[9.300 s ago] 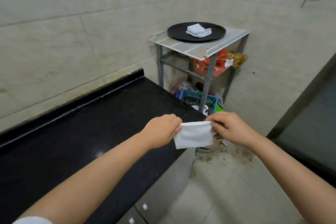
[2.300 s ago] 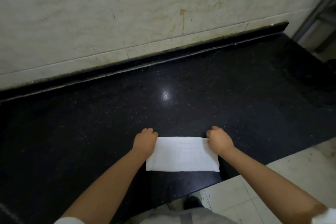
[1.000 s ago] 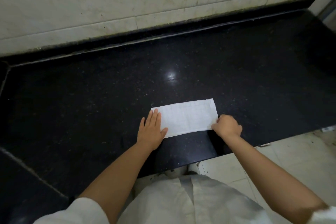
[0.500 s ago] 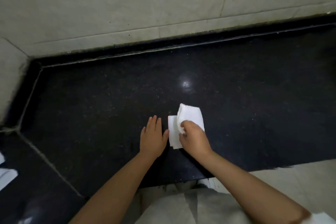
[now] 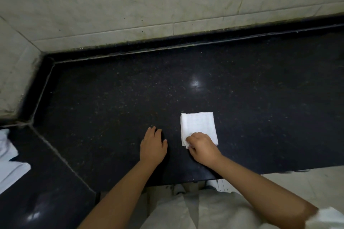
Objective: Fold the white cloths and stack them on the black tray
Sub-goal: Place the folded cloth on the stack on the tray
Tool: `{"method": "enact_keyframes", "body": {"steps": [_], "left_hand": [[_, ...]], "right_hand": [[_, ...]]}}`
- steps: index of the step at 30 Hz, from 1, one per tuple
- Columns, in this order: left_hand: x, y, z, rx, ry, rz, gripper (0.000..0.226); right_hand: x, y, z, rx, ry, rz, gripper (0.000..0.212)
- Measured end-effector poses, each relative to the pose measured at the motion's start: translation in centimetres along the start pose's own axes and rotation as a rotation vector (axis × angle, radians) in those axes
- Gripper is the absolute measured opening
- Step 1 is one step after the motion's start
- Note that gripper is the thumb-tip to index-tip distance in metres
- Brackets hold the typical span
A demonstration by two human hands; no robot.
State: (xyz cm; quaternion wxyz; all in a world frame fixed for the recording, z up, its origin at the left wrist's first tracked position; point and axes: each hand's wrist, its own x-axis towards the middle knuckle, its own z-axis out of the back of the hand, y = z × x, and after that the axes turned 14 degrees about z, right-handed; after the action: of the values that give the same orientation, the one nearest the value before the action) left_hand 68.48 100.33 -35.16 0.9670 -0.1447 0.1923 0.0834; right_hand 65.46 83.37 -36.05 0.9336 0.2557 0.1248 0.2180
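A white cloth [image 5: 197, 126], folded into a small square, lies flat on the black stone counter [image 5: 111, 98]. My right hand [image 5: 202, 148] rests on the cloth's near edge, fingers curled and pinching its near-left corner. My left hand [image 5: 153, 145] lies flat on the bare counter just left of the cloth, fingers together, holding nothing. The black tray is out of view.
More white cloths [image 5: 8, 160] lie on the counter's left section at the frame edge. A tiled wall [image 5: 167, 2] runs behind the counter and turns a corner at the left. The counter's front edge is near my body; tiled floor [image 5: 307, 188] shows at the right.
My right hand has folded the long strip in half, right end over left, into a small square. My left hand has slid off the cloth to the left. The view has shifted left.
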Motion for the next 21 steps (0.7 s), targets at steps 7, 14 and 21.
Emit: {"method": "enact_keyframes", "body": {"steps": [7,14,21], "left_hand": [[-1.0,-2.5,-0.7,0.068,-0.095,-0.432,0.015],[-0.2,-4.7,-2.1,0.237,0.064,-0.595,0.03],[0.6,-4.1,-2.2,0.292,0.006,-0.643,0.023]], "right_hand": [[-3.5,-1.7,3.2,-0.309,0.067,-0.001,0.036],[-3.0,-4.0,3.3,-0.419,0.179,-0.084,0.038],[-3.1,-4.0,4.9,-0.131,0.036,-0.12,0.03]]}}
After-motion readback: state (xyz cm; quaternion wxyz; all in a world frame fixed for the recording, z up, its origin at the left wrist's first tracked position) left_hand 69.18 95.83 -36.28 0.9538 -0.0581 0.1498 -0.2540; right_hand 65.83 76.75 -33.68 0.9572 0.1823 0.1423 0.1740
